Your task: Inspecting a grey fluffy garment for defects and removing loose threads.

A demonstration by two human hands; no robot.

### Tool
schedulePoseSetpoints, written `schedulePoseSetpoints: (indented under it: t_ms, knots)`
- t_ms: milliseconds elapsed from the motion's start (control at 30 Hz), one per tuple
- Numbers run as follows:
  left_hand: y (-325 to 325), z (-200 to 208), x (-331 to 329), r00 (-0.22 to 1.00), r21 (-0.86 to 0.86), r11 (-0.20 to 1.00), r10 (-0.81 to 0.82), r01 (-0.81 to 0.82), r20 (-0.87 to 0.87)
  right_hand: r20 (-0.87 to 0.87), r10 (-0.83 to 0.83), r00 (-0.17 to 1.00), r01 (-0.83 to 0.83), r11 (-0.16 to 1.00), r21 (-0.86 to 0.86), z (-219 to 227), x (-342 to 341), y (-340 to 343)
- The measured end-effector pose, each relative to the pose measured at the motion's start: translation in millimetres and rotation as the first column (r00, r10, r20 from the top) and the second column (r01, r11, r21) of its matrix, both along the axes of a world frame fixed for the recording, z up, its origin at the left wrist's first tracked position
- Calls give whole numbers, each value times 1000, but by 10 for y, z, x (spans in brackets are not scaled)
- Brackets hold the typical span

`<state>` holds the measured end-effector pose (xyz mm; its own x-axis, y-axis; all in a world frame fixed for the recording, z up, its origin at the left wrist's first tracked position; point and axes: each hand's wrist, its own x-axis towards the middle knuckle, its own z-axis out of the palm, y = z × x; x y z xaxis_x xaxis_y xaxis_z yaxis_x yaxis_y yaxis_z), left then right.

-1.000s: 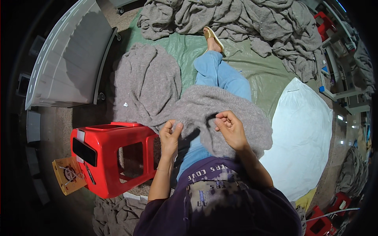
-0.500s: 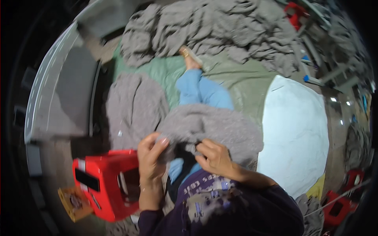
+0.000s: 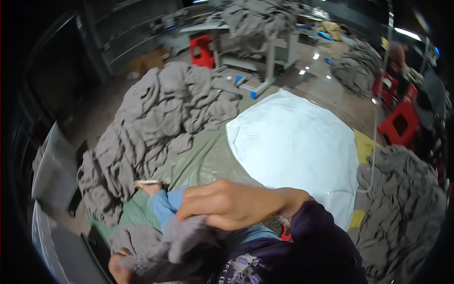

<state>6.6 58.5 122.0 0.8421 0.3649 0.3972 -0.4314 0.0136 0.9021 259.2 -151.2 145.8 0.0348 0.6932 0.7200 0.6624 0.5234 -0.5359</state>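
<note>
A fuzzy grey cloth is stretched between my hands, low in front of my body. My right hand is closed around its upper part, the fingers curled over the fabric. At the lower left, my left hand is closed at the cloth's other end, partly blurred. Beyond my outstretched leg in light blue trousers lies a big heap of similar grey cloth. Another grey piece lies beside my left hand.
A green sheet covers the floor under the heap. To its right lies a large white bundle. More grey cloth is piled at the right, near a red stool. A cloth-laden table and pale bins stand around.
The view has swung right and upward. My right hand has risen across my body with the cloth, and my left hand has moved low to the left; the cloth has left my lap.
</note>
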Motion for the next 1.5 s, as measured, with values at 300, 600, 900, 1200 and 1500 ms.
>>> schedulePoseSetpoints:
  t_ms: [300, 600, 900, 1200, 1500]
  knots:
    - [50, -918, -274, 466, 22, 918, 222, -396, -856, -22, -119, 993, 120, 990, 74, -591, -97, 637]
    - [-2, -1104, -51, 601, 17, 960, 189, -280, -777, -97, 610, 786, -613, 790, 1, -1135, -1206, 926]
    - [-167, -1327, -123, 693, -20, 956, 197, -292, -694, -428, 266, 864, -331, 940, -85, -1789, -1214, 744]
    - [-308, -1463, -42, 785, -25, 968, 188, -251, -590, -238, 193, 952, -219, 972, -87, -1794, -1159, 761]
    - [-471, -1481, 155, 866, -8, 979, 177, -204, -467, -218, 33, 975, -102, 945, -312, -1934, -1244, 767]
